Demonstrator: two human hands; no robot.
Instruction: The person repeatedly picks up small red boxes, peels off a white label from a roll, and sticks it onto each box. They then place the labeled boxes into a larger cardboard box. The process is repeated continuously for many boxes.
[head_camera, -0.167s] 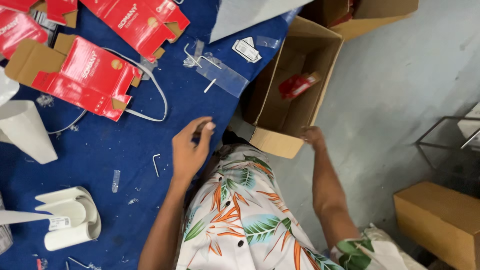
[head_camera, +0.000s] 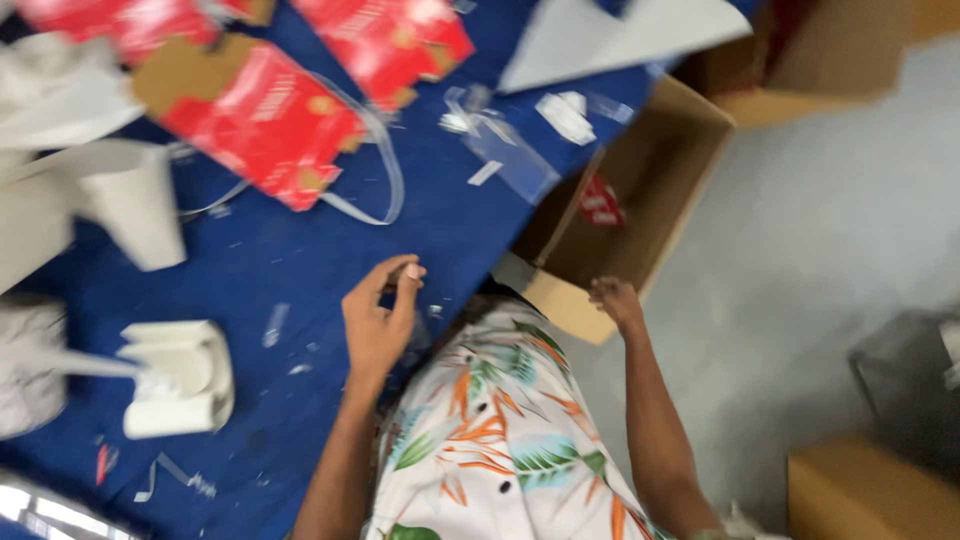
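The surface (head_camera: 300, 290) is covered in dark blue cloth and strewn with scraps. Flattened red cartons with brown cardboard backs (head_camera: 265, 125) lie along its far side, a second red carton (head_camera: 385, 40) beside them. A thin pale strap loop (head_camera: 385, 175) curls out from under the nearer carton. Clear plastic wrappers (head_camera: 510, 150) lie near the right edge, by a large grey sheet (head_camera: 620, 35). At the left sit white paper pieces (head_camera: 130, 200) and a white moulded plastic part (head_camera: 185, 380). Small bits of tape and plastic dot the cloth. The grey floor (head_camera: 820, 230) carries an open brown cardboard box (head_camera: 640, 210) set against the surface edge.
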